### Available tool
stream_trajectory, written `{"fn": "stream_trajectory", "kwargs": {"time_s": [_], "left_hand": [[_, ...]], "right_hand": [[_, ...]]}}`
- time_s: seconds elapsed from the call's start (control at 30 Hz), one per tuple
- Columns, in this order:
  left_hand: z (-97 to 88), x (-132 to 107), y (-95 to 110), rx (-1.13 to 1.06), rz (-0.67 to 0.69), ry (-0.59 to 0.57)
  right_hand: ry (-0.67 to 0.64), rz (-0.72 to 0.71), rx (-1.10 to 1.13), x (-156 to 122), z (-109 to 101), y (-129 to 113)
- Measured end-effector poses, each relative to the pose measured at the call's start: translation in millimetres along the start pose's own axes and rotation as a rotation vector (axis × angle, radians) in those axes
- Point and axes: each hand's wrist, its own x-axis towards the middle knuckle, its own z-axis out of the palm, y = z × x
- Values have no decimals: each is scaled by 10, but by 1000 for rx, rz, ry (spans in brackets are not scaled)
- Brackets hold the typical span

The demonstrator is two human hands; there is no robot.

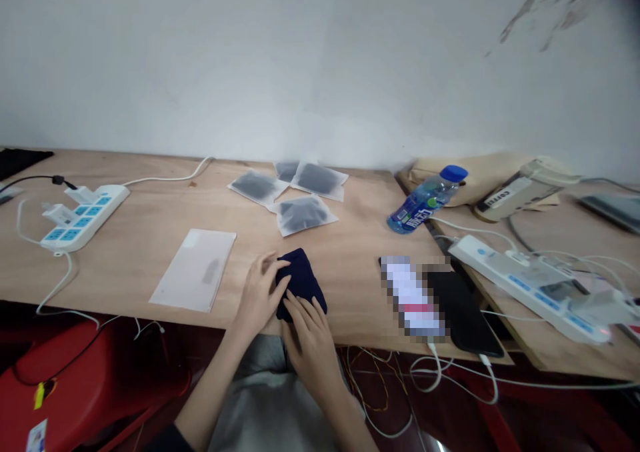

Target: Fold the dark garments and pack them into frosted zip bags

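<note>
A small dark navy folded cloth (303,275) lies on the wooden table near its front edge. My left hand (260,289) rests against its left side, thumb and index finger apart, their tips on the fabric. Across its lower part my right hand (306,319) lies with fingers stretched out and flat on top. Neither hand lifts the cloth. Beyond it are several frosted pouches with dark contents, the nearest pouch (305,213) just behind the cloth. To the left lies a flat, pale, translucent packet (195,270).
A white power strip (87,219) with plugged chargers sits at left. On the right are a blue-capped bottle (425,202), a blurred-out phone (413,299), a black phone (463,312), another power strip (530,289) and a coffee-labelled container (520,189). White cables hang over the table edge.
</note>
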Motion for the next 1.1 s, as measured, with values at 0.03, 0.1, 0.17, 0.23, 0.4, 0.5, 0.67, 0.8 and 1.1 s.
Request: {"fn": "stream_trajectory", "kwargs": {"time_s": [0.03,0.1,0.17,0.23,0.4,0.5,0.67,0.8,1.1], "left_hand": [[21,61,-13,55,67,-52],[76,174,-47,161,135,-132],[131,250,-76,241,115,-162],[163,275,-86,277,80,-159],[-4,155,-91,294,66,-72],[-272,-2,-183,436,-149,138],[-674,-298,-439,696,-503,206],[-773,-423,-521,684,-556,92],[-794,-346,-394,718,-595,23]], "right_hand": [[-12,-7,0,-24,-13,5],[-33,-26,3,-68,-42,17],[-51,-46,18,-109,-73,33],[-62,-61,50,-132,-106,52],[103,118,138,-8,-202,100],[188,336,86,178,-243,160],[-23,636,65,433,-228,314],[-59,667,209,485,-181,430],[-73,630,213,510,-209,399]]}}
